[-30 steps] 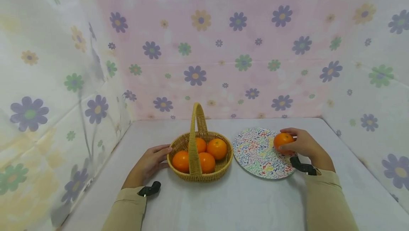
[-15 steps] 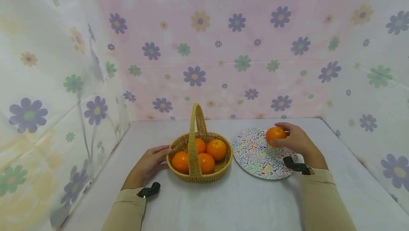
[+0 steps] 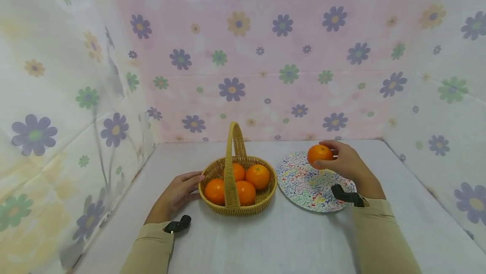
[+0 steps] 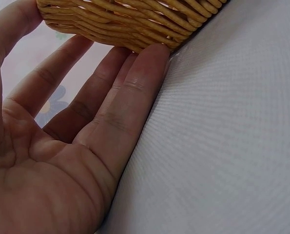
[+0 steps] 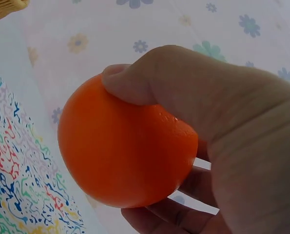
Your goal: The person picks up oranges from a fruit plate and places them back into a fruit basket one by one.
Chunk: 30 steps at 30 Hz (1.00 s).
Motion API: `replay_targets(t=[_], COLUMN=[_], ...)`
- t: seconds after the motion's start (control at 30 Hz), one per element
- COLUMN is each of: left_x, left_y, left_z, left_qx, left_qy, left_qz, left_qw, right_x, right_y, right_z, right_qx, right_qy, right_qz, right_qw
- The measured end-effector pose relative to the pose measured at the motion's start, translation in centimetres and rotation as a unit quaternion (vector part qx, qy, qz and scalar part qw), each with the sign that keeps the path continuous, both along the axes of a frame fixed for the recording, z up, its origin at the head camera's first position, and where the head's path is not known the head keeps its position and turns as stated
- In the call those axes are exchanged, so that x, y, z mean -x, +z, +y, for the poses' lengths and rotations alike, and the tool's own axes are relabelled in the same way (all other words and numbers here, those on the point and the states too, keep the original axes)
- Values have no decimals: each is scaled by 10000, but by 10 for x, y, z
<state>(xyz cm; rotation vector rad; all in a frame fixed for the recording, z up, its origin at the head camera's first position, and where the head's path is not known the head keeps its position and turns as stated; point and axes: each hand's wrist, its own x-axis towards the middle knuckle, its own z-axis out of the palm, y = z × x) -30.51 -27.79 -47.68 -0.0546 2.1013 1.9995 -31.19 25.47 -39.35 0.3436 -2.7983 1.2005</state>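
Observation:
My right hand (image 3: 351,165) holds an orange (image 3: 319,156) between thumb and fingers, above the far part of a round plate (image 3: 303,189) with multicoloured squiggles. In the right wrist view the thumb lies over the top of the orange (image 5: 120,151) and the fingers reach under it. On the left, a yellow wicker basket (image 3: 248,211) with a tall handle holds several oranges (image 3: 258,176). The extended fingers of my left hand (image 3: 181,194) touch the basket's left side. Close up, those fingertips rest against the woven wall (image 4: 135,24) near its base.
A white cloth (image 3: 265,244) covers the table. Flowered fabric walls (image 3: 262,63) rise at the back and on both sides. The basket's arched handle (image 3: 233,139) stands up over its middle. The plate lies close to the basket's right side.
My right hand has lifted the orange off the plate's right part and carried it left and up. The left hand and the basket have stayed in place.

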Motion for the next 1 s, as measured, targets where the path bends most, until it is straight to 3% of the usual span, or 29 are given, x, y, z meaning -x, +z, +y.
replay_targets(t=[0.27, 0.43, 0.73, 1.0], left_x=[-3, -2, -2, 0], left_y=[2, 3, 2, 2], left_z=[2, 2, -3, 0], left_qx=[-29, -110, -55, -43], left_qy=[19, 50, 20, -140], left_qz=[14, -31, -16, 37], left_qw=[10000, 9999, 10000, 9999], right_x=[-3, -1, 2, -1], right_y=[12, 12, 19, 27], right_z=[-9, -21, -61, -83], right_qx=[14, 33, 158, 154], right_qy=[44, 163, 760, 956], right_qz=[166, 350, 658, 556], right_qw=[9999, 9992, 9948, 9937])
